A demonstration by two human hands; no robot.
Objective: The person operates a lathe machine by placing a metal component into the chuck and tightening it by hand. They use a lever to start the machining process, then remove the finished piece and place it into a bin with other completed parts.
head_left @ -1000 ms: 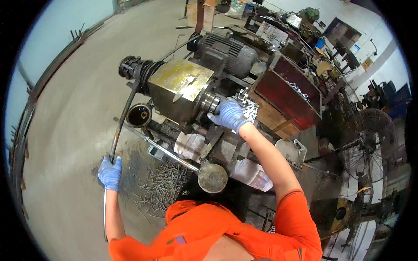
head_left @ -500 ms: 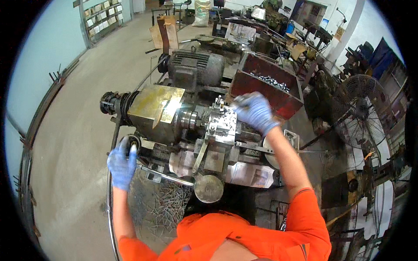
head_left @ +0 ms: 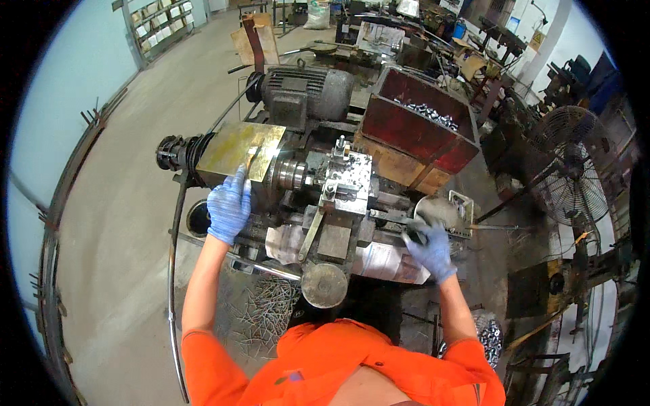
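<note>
In a blue glove, my left hand (head_left: 229,208) is at the front edge of the brass-coloured headstock cover (head_left: 227,143) of a small lathe. Its fingers are closed around the lower end of a small brush (head_left: 252,157), which points up over the cover. My right hand (head_left: 430,252), gloved too, is blurred beside the flat lever (head_left: 389,216) right of the tool post; its fingers are curled around a dark patch I cannot make out. Between the hands are the chuck (head_left: 291,174) and the chip-covered tool post (head_left: 349,179).
A red bin (head_left: 420,139) of small metal parts stands behind the lathe on the right, next to the motor (head_left: 308,95). A round metal disc (head_left: 323,285) is close to my body. Thin scraps (head_left: 264,311) lie on the floor; a fan (head_left: 569,166) stands at right.
My left hand has left the round handwheel and moved up and right to the brush on the cover. My right hand has dropped from the tool post toward the lever.
</note>
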